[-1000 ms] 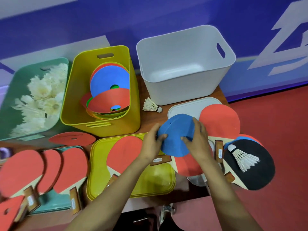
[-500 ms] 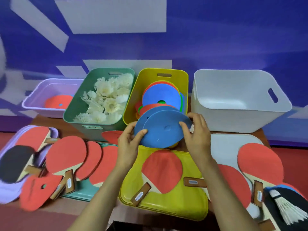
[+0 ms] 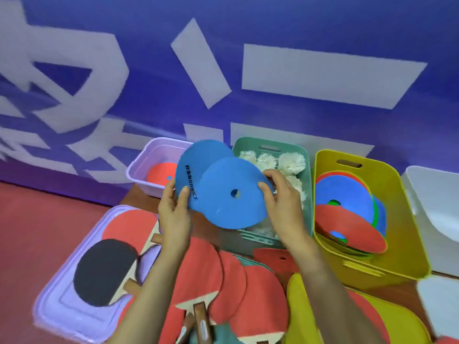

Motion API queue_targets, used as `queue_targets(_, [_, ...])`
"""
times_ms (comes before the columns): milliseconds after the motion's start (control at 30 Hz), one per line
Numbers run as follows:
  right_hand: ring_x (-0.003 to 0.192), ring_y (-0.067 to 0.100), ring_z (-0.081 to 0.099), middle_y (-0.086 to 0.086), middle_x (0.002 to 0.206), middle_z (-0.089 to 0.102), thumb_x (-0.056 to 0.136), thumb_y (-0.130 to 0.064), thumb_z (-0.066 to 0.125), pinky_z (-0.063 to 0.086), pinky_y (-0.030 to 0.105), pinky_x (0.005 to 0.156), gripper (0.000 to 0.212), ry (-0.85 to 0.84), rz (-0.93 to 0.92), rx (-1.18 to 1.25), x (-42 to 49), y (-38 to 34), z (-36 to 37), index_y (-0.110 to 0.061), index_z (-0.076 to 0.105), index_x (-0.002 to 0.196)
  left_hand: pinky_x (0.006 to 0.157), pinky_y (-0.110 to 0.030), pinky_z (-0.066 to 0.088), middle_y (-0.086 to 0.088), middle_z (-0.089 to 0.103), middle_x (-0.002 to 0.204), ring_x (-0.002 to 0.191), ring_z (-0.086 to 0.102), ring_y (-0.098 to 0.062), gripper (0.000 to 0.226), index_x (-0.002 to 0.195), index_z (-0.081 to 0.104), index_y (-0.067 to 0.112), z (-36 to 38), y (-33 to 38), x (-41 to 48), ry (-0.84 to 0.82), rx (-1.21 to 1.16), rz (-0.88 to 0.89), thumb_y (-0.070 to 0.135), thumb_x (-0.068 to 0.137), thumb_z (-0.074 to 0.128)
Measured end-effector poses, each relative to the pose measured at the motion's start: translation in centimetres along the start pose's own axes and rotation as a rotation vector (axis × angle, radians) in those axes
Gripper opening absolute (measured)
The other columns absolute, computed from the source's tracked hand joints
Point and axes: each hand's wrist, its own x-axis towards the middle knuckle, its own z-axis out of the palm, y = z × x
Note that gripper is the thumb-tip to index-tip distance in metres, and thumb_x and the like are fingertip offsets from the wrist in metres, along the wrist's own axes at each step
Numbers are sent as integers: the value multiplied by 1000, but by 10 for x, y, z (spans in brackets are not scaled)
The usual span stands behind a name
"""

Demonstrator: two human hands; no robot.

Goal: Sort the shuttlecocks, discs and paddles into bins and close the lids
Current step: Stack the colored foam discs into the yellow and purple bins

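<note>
Head view: left hand (image 3: 173,212) grips blue disc (image 3: 198,157) (printed "SONICE")

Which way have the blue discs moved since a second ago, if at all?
Yes. The blue discs moved left: from right of the yellow bin to left of it, now before the green bin and purple bin.

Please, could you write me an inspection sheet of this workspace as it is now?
Surface: brown table, mostly covered by bins, lids and paddles.
Job's things: two blue discs held up; shuttlecocks in green bin; stacked discs in yellow bin; one red disc in purple bin; paddles on and beside purple lid.
Clutter: nothing seen.
Hands: left hand and right hand each grip the blue discs' edges.
Cables: nothing seen.
Surroundings: blue wall with white shapes; red floor.
</note>
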Motion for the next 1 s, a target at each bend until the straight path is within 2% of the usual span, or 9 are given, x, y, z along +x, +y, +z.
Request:
queue_targets(100, [81, 13, 53, -4, 94, 61, 92, -8, 52, 39, 24, 67, 14, -31, 44, 49, 28, -27, 47, -12, 57, 105, 75, -33, 51, -15, 65, 109, 89, 63, -29, 21, 111, 57, 18, -40, 1, 56, 89, 56, -17, 10, 93, 49])
queue_targets(167, [84, 18, 54, 1, 96, 62, 92, -7, 50, 35, 26, 66, 15, -31, 76, 31, 46, -38, 75, -11, 57, 105, 69, -36, 47, -15, 62, 97, 83, 60, -35, 17, 95, 58, 30, -60, -6, 90, 123, 147, -46, 19, 85, 49])
queue_targets(367, [81, 33, 49, 16, 98, 55, 94, -6, 39, 36, 39, 64, 17, -96, 205, -144, 89, -48, 128, -5, 46, 109, 88, -54, 49, -10, 58, 101, 97, 58, -33, 26, 113, 51, 8, -84, -24, 167, 52, 316, -155, 7, 89, 41])
queue_targets(500, [82, 35, 50, 18, 97, 56, 94, -3, 39, 37, 41, 66, 17, -100, 228, -192, 100, -40, 142, -4, 47, 108, 96, -50, 46, -17, 59, 114, 112, 56, -36, 27, 114, 51, 8, -78, -37, 207, -100, 352, -261, 5, 88, 44])
queue_targets(600, [84, 31, 49, 17, 100, 58, 93, -2, 40, 31, 36, 64, 18, -99, 246, -197, 106, -34, 155, -4, 49, 109, 111, -39, 19, -23, 27, 149, 140, 19, -37, 58, 142, 21, -6, -78, -53, 216, -204, 775, -230, 5, 93, 49])
queue_targets(667, [86, 27, 49, 15, 105, 59, 94, -4, 42, 24, 32, 62, 20, -97, 248, -165, 111, -31, 165, -5, 50, 112, 115, -41, 3, -25, 13, 153, 143, -2, -41, 63, 144, 14, -8, -81, -62, 206, -215, 980, -29, 0, 92, 49])
queue_targets(800, [112, 30, 48, 17, 125, 51, 93, -1, 44, 33, 26, 79, 36, -207, 295, -175, 122, -27, 190, -5, 42, 128, 106, -59, 28, -31, 44, 132, 132, 26, -53, 44, 120, 57, -2, -87, -76, 165, -283, 993, 284, -5, 76, 59])
queue_targets(900, [134, 34, 25, 18, 144, 28, 89, 2, 51, 25, 35, 108, 64, -332, 229, -483, 121, -26, 196, -5, 21, 145, 106, -47, 35, -20, 52, 125, 124, 42, -41, 39, 113, 61, 3, -88, -78, 127, -321, 930, 320, 3, 76, 48])
queue_targets(1000, [132, 31, 29, 13, 142, 35, 90, -5, 52, 26, 36, 108, 53, -409, 75, -515, 98, -39, 190, -9, 35, 139, 101, -30, 33, -12, 55, 119, 113, 47, -25, 40, 114, 60, 6, -89, -81, 94, -416, 882, 297, 7, 76, 46])
